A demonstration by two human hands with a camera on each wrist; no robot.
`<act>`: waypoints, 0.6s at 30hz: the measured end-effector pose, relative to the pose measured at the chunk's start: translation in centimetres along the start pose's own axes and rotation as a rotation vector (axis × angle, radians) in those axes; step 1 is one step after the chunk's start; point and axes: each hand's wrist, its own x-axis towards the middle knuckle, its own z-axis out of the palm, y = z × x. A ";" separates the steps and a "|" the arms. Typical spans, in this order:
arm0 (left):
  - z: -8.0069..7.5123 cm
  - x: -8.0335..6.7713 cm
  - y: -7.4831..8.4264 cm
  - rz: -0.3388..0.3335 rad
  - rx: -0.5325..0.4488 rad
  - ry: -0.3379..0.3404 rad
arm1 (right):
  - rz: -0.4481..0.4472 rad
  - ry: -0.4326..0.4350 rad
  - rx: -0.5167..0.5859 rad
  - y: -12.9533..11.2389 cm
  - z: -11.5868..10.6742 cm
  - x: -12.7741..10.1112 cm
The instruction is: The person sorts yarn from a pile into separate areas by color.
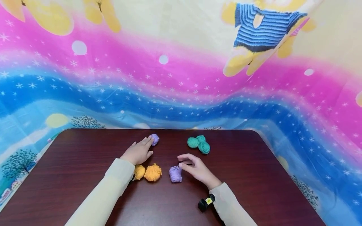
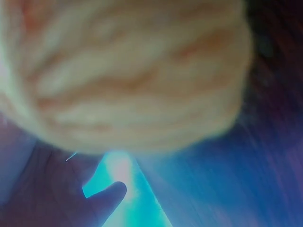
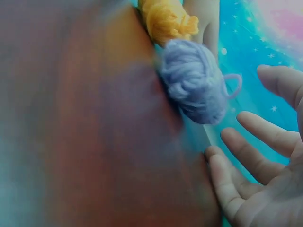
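On the dark wooden table (image 1: 85,157), my left hand (image 1: 147,145) reaches forward, its straight fingers touching a small purple yarn ball (image 1: 154,139). My right hand (image 1: 184,162) rests just right of a second purple yarn ball (image 1: 175,174) and holds nothing. In the right wrist view its fingers (image 3: 265,137) are spread and apart from that purple ball (image 3: 194,87). Two orange yarn balls (image 1: 153,172) lie under my left forearm. One of them fills the left wrist view as a blurred orange ball (image 2: 123,71).
Three green yarn balls (image 1: 199,143) sit clustered at the back of the table, right of centre. A colourful cartoon-print cloth (image 1: 181,78) hangs behind and around the table. A black wrist camera (image 1: 205,203) sits on my right sleeve.
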 end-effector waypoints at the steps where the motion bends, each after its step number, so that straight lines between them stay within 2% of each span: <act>1: 0.0 0.0 0.0 0.000 0.000 -0.001 | 0.004 0.006 0.000 -0.1 -0.1 0.2; 11: -0.2 -0.4 -0.5 0.012 0.023 0.032 | 0.033 0.033 -0.012 -1.4 0.1 3.8; 14: -0.5 -0.8 -0.5 0.038 0.046 0.095 | 0.060 0.033 0.010 -1.9 0.3 5.1; 18: -1.1 -1.6 -0.4 0.095 0.075 0.241 | 0.092 0.052 0.076 -2.3 0.4 6.5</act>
